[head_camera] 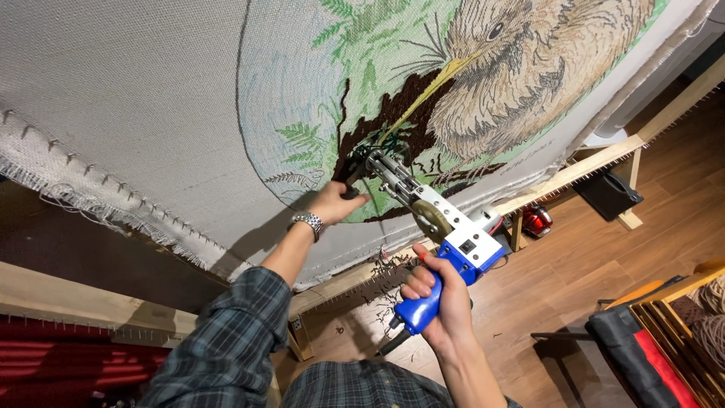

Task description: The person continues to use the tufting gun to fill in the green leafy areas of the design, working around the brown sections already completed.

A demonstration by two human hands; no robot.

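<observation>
Tufting gun, blue and white, tip pressed into brown patch of bird picture on stretched cloth, near cloth's lower edge. Right hand wrapped tight round blue grip, forearm angled upward. Left hand closed on front handle beside needle, arm outstretched, plaid sleeve, metal watch on wrist. Wooden frame along cloth's bottom edge; yarn clippings on floor beneath.

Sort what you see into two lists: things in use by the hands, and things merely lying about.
In use: blue tufting gun, gripped by the right hand and steadied at its front by the left hand; stretched cloth with bird picture; wooden frame.

Lying about: yarn scraps on the floor; red object; black box.
</observation>
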